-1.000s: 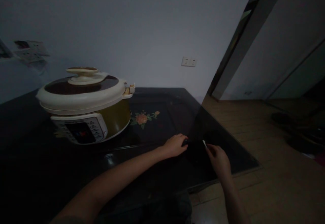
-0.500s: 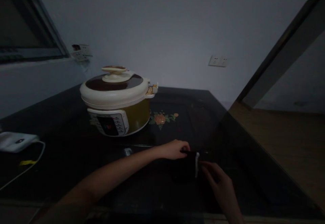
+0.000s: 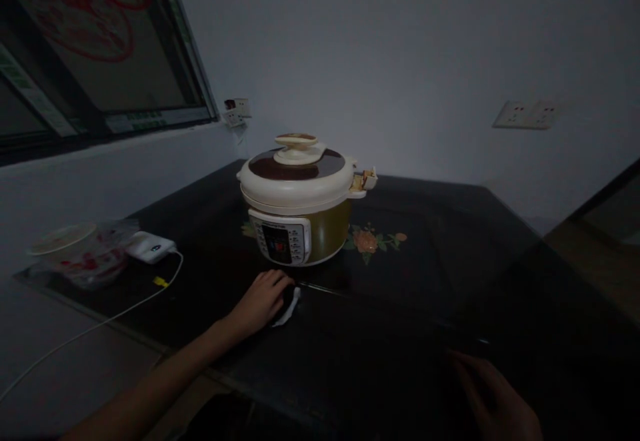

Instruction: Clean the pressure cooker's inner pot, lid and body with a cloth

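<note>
My left hand (image 3: 263,300) is on the dark tabletop in front of the cooker, fingers curled over a small black thing with a white edge (image 3: 289,309). Most of the black thing is under my fingers, and its kind cannot be made out in the dim light. Low on the right, my right hand (image 3: 497,394) is held apart from it, with thumb and fingertips drawn together. Whatever may be between those fingertips is too dark to see.
An electric pressure cooker (image 3: 300,208) stands behind my left hand. To the left lie a white adapter (image 3: 150,246) with a cable and a bagged tub (image 3: 83,254). Flower decoration (image 3: 367,241) marks the black table (image 3: 380,354). Wall sockets (image 3: 527,114) are behind.
The view has swung left, bringing in the bagged tub and more of the window. My hands have moved farther apart; the right one has left the white edge, while the left keeps the black thing.
</note>
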